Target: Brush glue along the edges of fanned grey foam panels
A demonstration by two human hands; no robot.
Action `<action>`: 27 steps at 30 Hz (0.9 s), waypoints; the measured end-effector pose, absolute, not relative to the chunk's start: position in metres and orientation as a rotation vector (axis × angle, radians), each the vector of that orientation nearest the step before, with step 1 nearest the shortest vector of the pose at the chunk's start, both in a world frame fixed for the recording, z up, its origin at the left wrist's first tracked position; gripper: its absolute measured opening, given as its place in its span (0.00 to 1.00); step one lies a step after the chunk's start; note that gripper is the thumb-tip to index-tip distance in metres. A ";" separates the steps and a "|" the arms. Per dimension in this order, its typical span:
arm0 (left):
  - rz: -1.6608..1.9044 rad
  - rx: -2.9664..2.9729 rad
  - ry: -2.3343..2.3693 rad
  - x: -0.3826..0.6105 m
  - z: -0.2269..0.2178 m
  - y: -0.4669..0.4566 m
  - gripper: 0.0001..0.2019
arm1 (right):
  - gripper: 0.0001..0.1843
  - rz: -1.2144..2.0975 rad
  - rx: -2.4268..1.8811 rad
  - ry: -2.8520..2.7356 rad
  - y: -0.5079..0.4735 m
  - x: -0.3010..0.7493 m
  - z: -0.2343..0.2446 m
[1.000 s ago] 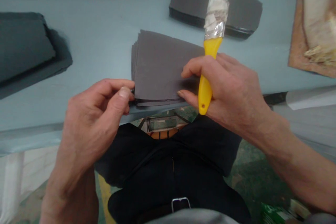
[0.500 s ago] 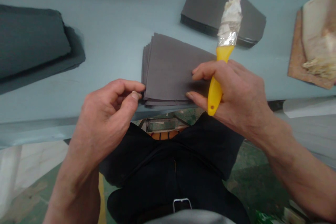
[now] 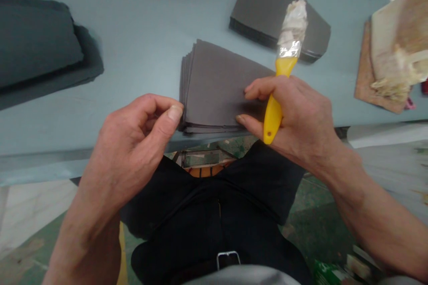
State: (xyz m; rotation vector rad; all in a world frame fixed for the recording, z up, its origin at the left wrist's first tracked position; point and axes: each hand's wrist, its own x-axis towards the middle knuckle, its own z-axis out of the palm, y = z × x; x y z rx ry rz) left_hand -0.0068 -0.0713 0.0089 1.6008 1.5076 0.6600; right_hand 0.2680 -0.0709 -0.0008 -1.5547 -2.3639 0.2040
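A fanned stack of dark grey sheets (image 3: pixel 217 87) lies near the front edge of the table. My left hand (image 3: pixel 137 136) is closed in a pinch, thumb against index finger, right at the stack's left edge. Whether a sheet corner is between those fingertips is hidden. My right hand (image 3: pixel 299 113) has a paintbrush (image 3: pixel 273 118) with a yellow handle tucked in it, whitish bristles pointing up and away. Thumb and fingertips of that hand are spread at the right part of the top sheet.
Behind the brush lies a second grey stack (image 3: pixel 264 6). A pile of dark folded material (image 3: pixel 33 44) is at the left. On the right, a brown board (image 3: pixel 364 80) carries a pale, glue-crusted piece (image 3: pixel 388 40). The table's front edge (image 3: pixel 43 156) runs just before me.
My left thumb has moved up slightly along the stack's left edge, now pressed to the index fingertip. The right hand keeps the brush in place; the view has shifted a little.
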 end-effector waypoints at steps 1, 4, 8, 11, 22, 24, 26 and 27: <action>0.666 1.580 1.494 -0.006 0.009 -0.070 0.11 | 0.15 0.197 -1.564 -2.361 -0.071 0.268 0.000; 0.684 1.519 1.476 -0.003 0.009 -0.066 0.10 | 0.17 0.186 -1.563 -2.360 -0.070 0.268 -0.001; 0.708 1.491 1.486 -0.004 0.007 -0.064 0.08 | 0.18 0.222 -1.552 -2.380 -0.068 0.271 -0.001; 0.692 1.511 1.493 -0.007 0.006 -0.064 0.10 | 0.17 0.221 -1.550 -2.385 -0.067 0.272 0.000; 0.668 1.506 1.488 -0.004 0.010 -0.062 0.10 | 0.19 0.207 -1.545 -2.359 -0.069 0.269 -0.001; 0.682 1.476 1.492 -0.002 0.009 -0.061 0.10 | 0.19 0.205 -1.547 -2.348 -0.069 0.268 -0.002; 0.682 1.483 1.497 -0.002 0.008 -0.061 0.11 | 0.19 0.210 -1.548 -2.346 -0.069 0.268 -0.002; 0.674 1.482 1.507 -0.002 0.008 -0.060 0.11 | 0.19 0.215 -1.549 -2.349 -0.069 0.268 -0.002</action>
